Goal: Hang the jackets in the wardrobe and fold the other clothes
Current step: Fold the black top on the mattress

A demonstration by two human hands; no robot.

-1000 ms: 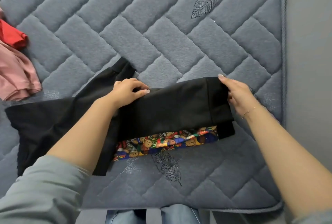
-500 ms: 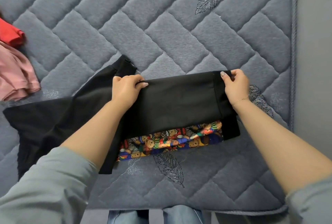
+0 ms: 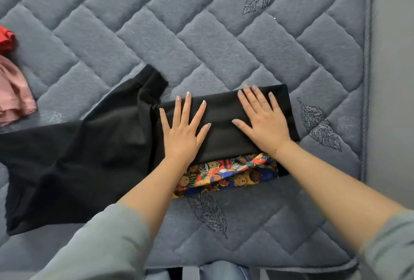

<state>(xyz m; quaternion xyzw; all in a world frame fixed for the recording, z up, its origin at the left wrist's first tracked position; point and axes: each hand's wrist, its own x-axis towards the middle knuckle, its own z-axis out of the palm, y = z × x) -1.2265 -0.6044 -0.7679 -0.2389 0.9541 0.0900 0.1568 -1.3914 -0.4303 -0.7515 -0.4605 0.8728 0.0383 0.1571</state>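
Note:
A black garment (image 3: 89, 158) lies spread on the grey-blue quilted mattress (image 3: 201, 33). Its right part is folded over into a flat black panel (image 3: 221, 122). A strip of colourful teddy-bear print fabric (image 3: 228, 175) shows under the panel's near edge. My left hand (image 3: 182, 129) lies flat on the panel's left end with fingers spread. My right hand (image 3: 262, 120) presses flat on the panel's right half, fingers straight. The garment's unfolded left part runs out toward the left edge of view.
A pink garment (image 3: 13, 93) and a red one (image 3: 5, 38) lie at the mattress's left edge of view. The mattress's corded right edge (image 3: 366, 77) borders a grey floor strip. My jeans show just below the mattress's near edge (image 3: 224, 264).
Both hands let go of the folded panel's far edge and now lie flat on top of it. The panel has settled flat on the mattress.

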